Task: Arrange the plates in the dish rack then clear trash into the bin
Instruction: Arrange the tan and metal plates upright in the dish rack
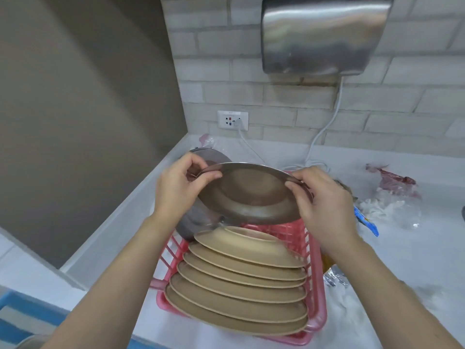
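Left hand (pixel 180 183) and right hand (pixel 324 200) each pinch opposite rims of a steel plate (pixel 251 195), held tilted between them, above the tan plates (pixel 239 285) in the pink rack (pixel 315 285).

Silver-grey metal plate (pixel 251 195) between left hand (pixel 181 187) and right hand (pixel 324 205). Tan plates (pixel 236 288) below both hands, in pink slatted dish rack (pixel 315 293). Red wrapper (pixel 395 180), white tissue (pixel 377 210), blue-orange packet (pixel 366 224) beyond right hand. Pale brick-pattern wall (pixel 276 96).
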The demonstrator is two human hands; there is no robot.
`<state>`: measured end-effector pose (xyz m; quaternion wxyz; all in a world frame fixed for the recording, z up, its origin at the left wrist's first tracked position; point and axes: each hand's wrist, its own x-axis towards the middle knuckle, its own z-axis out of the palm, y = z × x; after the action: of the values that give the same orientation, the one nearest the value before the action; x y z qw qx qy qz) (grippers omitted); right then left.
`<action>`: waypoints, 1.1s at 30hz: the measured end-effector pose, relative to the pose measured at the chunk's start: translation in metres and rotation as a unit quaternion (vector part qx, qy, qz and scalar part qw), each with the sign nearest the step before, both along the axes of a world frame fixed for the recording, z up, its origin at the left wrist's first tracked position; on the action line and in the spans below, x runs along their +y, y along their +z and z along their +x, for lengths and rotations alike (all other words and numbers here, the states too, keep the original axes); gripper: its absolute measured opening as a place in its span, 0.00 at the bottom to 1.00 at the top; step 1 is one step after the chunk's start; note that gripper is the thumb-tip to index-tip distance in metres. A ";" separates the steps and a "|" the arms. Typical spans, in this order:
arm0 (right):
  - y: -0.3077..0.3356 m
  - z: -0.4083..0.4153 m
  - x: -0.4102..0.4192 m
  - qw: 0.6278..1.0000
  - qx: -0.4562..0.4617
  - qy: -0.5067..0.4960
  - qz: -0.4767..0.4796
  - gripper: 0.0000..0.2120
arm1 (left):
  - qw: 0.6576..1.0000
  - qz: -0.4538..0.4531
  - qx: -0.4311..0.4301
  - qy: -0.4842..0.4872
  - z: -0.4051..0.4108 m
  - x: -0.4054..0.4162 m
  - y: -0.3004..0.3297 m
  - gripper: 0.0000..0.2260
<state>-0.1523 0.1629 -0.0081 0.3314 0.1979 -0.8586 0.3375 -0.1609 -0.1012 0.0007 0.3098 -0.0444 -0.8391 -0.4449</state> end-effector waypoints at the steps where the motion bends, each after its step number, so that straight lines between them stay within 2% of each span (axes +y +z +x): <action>1: -0.003 0.003 0.001 1.000 0.001 0.000 0.002 0.01 | 1.000 0.004 -0.010 -0.004 0.001 0.000 -0.003 0.12; 8: -0.030 0.021 0.006 0.999 -0.024 0.018 0.016 0.03 | 0.993 0.018 -0.093 -0.069 0.011 -0.008 -0.014 0.10; 12: -0.034 0.028 0.012 0.995 -0.072 0.065 -0.030 0.05 | 0.978 0.020 -0.177 -0.106 0.018 -0.021 -0.012 0.07; 14: -0.032 0.031 0.016 0.986 -0.116 0.104 -0.057 0.08 | 0.971 -0.001 -0.217 -0.105 0.021 -0.027 -0.009 0.06; 17: -0.022 0.036 0.023 0.953 -0.233 0.175 -0.087 0.12 | 0.954 -0.042 -0.275 -0.115 0.024 -0.035 -0.004 0.06; 20: -0.015 0.039 0.027 0.931 -0.301 0.198 -0.064 0.12 | 0.931 -0.083 -0.325 -0.143 0.029 -0.045 -0.001 0.10; 23: -0.012 0.039 0.027 0.918 -0.339 0.204 -0.032 0.12 | 0.942 -0.085 -0.303 -0.119 0.030 -0.048 -0.003 0.16; 26: -0.009 0.038 0.028 0.906 -0.365 0.214 0.006 0.14 | 0.982 -0.078 -0.169 -0.021 0.024 -0.045 -0.007 0.16; 29: -0.004 0.036 0.028 0.889 -0.396 0.232 0.005 0.15 | 0.986 -0.114 -0.064 0.101 0.013 -0.045 -0.013 0.11; 31: 0.001 0.034 0.029 0.877 -0.415 0.243 0.016 0.16 | 0.980 -0.108 -0.076 0.149 0.006 -0.049 -0.018 0.14; 33: 0.006 0.032 0.031 0.867 -0.427 0.254 0.037 0.18 | 0.975 -0.089 -0.127 0.158 0.001 -0.052 -0.021 0.19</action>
<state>-0.1204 0.1935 -0.0018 -0.1727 0.2579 -0.8481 0.4294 -0.1601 -0.1531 -0.0202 0.2615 0.1183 -0.9045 -0.3155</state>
